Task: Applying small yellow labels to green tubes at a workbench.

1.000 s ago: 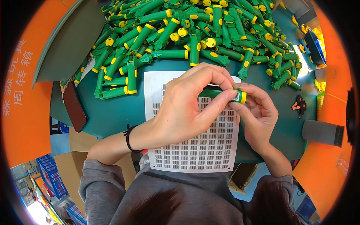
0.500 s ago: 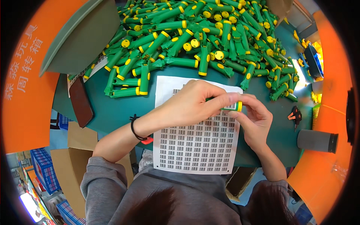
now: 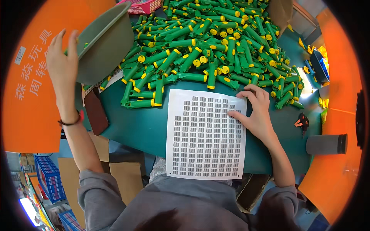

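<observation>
My left hand (image 3: 63, 65) is raised at the rim of a grey-green tub (image 3: 106, 44) at the far left, fingers and thumb apart. A bit of green shows between them, and another small green piece shows just inside the rim; whether the hand still touches a tube is unclear. My right hand (image 3: 255, 109) rests over the upper right edge of a white sheet of small printed labels (image 3: 206, 138), its thumb and fingers spread and nothing held. Some labels are gone from the sheet's upper left. Beyond it lies a big heap of green tubes (image 3: 189, 77) with yellow ends.
A dark red flat case (image 3: 95, 111) lies left of the sheet. At right are orange-and-black snips (image 3: 302, 122) and a grey cup (image 3: 325, 144). A pink basket (image 3: 144, 7) stands behind the heap. Open cardboard boxes (image 3: 125, 181) sit below the table's left edge.
My left hand has left the sheet and swung up left to the tub. The green tube has gone from between my hands. My right hand has loosened and lowered onto the sheet's edge.
</observation>
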Demonstrator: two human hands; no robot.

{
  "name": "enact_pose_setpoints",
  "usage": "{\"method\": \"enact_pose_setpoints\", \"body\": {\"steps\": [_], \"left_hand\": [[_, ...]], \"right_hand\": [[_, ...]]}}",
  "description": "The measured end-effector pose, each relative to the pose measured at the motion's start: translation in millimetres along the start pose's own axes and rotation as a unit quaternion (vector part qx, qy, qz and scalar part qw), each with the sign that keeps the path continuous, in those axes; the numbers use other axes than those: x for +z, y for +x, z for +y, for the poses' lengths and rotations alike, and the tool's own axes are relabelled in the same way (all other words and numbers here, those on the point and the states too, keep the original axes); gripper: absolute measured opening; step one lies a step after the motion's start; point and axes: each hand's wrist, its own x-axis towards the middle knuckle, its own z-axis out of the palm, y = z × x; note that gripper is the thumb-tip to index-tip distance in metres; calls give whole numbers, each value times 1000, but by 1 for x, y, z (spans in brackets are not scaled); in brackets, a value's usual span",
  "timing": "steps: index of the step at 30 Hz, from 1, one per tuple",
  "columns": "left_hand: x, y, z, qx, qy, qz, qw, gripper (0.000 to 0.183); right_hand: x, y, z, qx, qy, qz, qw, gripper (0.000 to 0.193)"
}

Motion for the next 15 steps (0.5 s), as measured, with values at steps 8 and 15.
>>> {"method": "enact_pose_setpoints", "body": {"steps": [8,15], "left_hand": [[28,-167,157,306,-428,-242,815,34],[57,-189,164,294,-452,-248,805,34]], "right_hand": [[-6,-7,-9,185,393,-97,896,41],[7,-19,-14,295,631,-124,707,33]]}}
